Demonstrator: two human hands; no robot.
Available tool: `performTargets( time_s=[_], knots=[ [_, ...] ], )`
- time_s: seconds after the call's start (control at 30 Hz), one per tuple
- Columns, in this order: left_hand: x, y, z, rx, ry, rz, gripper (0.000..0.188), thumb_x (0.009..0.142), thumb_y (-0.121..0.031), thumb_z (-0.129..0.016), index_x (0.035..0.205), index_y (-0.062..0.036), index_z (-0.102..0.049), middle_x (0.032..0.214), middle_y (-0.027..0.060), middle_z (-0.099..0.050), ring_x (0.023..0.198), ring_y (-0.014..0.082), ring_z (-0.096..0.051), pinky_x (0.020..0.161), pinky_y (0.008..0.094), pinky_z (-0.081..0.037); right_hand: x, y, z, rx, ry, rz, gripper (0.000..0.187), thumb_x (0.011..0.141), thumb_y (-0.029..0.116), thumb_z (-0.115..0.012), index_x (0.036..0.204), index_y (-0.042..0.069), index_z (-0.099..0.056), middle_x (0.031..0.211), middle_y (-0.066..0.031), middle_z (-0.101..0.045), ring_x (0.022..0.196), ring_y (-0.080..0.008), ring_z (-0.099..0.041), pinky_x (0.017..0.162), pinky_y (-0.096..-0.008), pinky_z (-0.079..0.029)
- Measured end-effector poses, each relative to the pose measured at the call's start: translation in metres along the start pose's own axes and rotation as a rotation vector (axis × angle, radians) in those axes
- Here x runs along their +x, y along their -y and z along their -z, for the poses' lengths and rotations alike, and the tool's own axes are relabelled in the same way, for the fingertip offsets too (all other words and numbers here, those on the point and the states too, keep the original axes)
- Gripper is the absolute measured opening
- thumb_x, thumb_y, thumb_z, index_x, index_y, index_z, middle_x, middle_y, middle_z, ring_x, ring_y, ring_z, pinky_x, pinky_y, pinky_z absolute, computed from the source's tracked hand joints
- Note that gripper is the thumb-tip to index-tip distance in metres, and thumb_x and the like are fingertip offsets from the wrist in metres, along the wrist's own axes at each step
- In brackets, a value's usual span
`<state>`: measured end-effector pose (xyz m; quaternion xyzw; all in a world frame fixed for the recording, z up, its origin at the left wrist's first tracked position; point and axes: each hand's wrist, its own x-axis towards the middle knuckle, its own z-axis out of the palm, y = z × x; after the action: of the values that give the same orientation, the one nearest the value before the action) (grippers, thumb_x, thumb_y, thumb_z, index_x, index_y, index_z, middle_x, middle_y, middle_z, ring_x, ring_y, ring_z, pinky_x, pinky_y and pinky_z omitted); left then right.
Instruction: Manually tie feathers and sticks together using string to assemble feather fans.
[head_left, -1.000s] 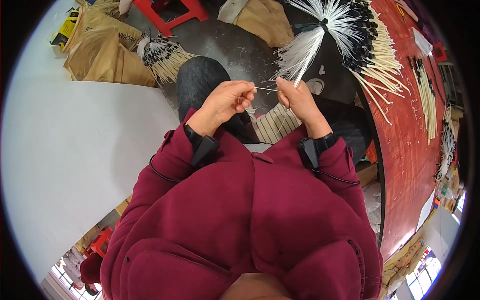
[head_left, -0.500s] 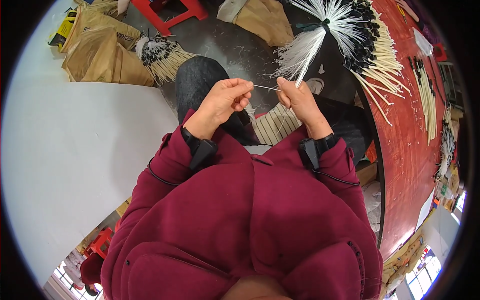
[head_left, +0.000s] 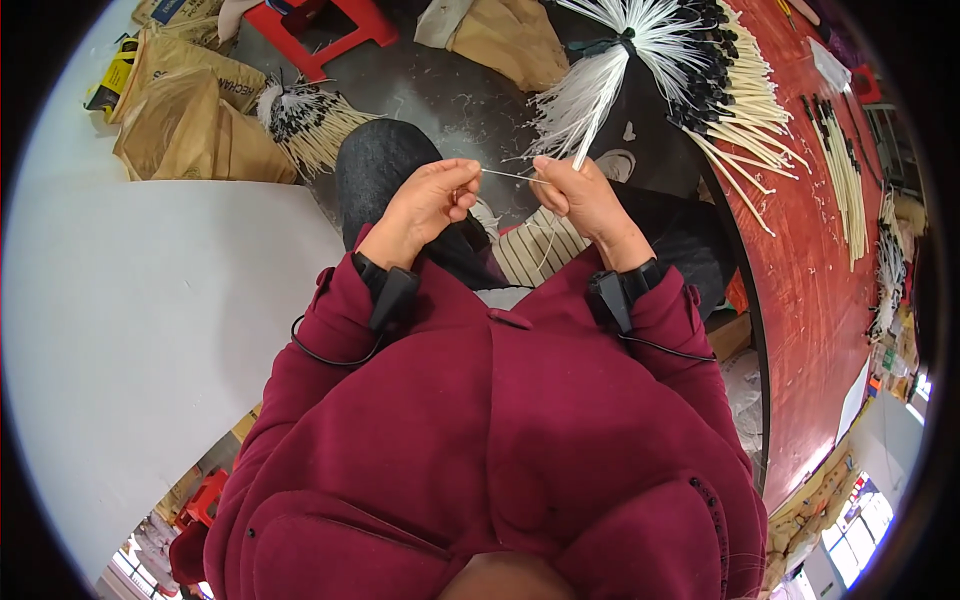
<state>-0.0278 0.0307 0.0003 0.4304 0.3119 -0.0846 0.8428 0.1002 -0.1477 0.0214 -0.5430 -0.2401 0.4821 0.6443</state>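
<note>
A thin white strand (head_left: 512, 175) is stretched taut between my two hands. My left hand (head_left: 436, 200) pinches one end between thumb and fingertips, its other fingers curled. My right hand (head_left: 588, 203) is closed around the other end, thumb on top. White strands (head_left: 594, 108) gathered into a narrow bunch run down into the right hand's grip. They fan out from a dark tie (head_left: 627, 42) just beyond it. Loose strand ends hang below my right hand, over the striped cloth (head_left: 540, 250) between my legs. What lies inside the right fist is hidden.
Cream sticks with black ends (head_left: 745, 120) spread over the red table (head_left: 800, 330) at right, with more sticks (head_left: 840, 185) beside them. A white board (head_left: 170, 300) lies to my left. Beyond it are brown bags (head_left: 195, 130), another stick bundle (head_left: 310, 125) and a red stool (head_left: 318, 45).
The whole view has shifted slightly, so most things sit a little further left. Both hands keep their grips, and the strand between them stays stretched.
</note>
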Motion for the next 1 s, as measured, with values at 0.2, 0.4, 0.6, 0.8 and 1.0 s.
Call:
performTargets(
  time_s=[0.2, 0.4, 0.6, 0.8, 1.0],
  knots=[
    [-0.024, -0.02, -0.034, 0.003, -0.095, -0.065, 0.017, 0.092, -0.024, -0.057, 0.088, -0.0075, -0.058, 0.072, -0.0024, -0.054, 0.055, 0.0054, -0.046, 0.044, 0.0172, -0.031, -0.003, -0.005, 0.004, 0.116, -0.005, 0.032, 0.052, 0.094, 0.022, -0.046, 0.044, 0.011, -0.035, 0.043, 0.0003, -0.034, 0.045, -0.0107, -0.035, 0.05, -0.0245, -0.03],
    [-0.014, -0.01, -0.005, 0.047, 0.179, -0.096, 0.017, 0.092, -0.023, -0.056, 0.089, -0.0065, -0.058, 0.074, -0.0017, -0.055, 0.056, 0.0054, -0.046, 0.044, 0.0168, -0.031, -0.005, 0.0, 0.002, 0.112, 0.014, 0.042, 0.053, 0.094, 0.023, -0.045, 0.044, 0.011, -0.033, 0.043, -0.0001, -0.033, 0.044, -0.0115, -0.035, 0.051, -0.0245, -0.03],
    [-0.013, -0.018, 0.013, -0.207, 0.198, 0.062, 0.015, 0.09, -0.02, -0.057, 0.088, -0.006, -0.058, 0.072, -0.0007, -0.055, 0.055, 0.0055, -0.045, 0.045, 0.0175, -0.031, 0.0, -0.007, 0.004, 0.037, -0.025, 0.016, 0.05, 0.098, 0.029, -0.037, 0.059, 0.005, -0.057, 0.061, -0.0068, -0.057, 0.06, -0.0136, -0.047, 0.064, -0.0263, -0.036],
    [-0.006, -0.025, 0.002, 0.304, -0.448, -0.768, 0.009, 0.088, -0.013, -0.059, 0.088, -0.0042, -0.059, 0.072, -0.0026, -0.054, 0.057, 0.0038, -0.044, 0.047, 0.0185, -0.033, -0.002, -0.004, -0.006, -0.153, -0.046, 0.064, 0.055, 0.1, 0.032, -0.027, 0.092, -0.002, -0.069, 0.104, -0.0112, -0.066, 0.083, -0.0148, -0.055, 0.076, -0.0256, -0.04],
    [-0.039, -0.004, -0.069, 0.684, -0.07, -0.581, 0.011, 0.08, -0.012, -0.068, 0.081, -0.0014, -0.064, 0.07, -0.0023, -0.059, 0.06, 0.003, -0.049, 0.051, 0.0197, -0.038, 0.0, -0.013, -0.007, 0.073, -0.042, 0.067, 0.055, 0.1, 0.03, -0.023, 0.1, -0.004, -0.067, 0.118, -0.0092, -0.061, 0.096, -0.0165, -0.055, 0.088, -0.028, -0.041]
  ],
)
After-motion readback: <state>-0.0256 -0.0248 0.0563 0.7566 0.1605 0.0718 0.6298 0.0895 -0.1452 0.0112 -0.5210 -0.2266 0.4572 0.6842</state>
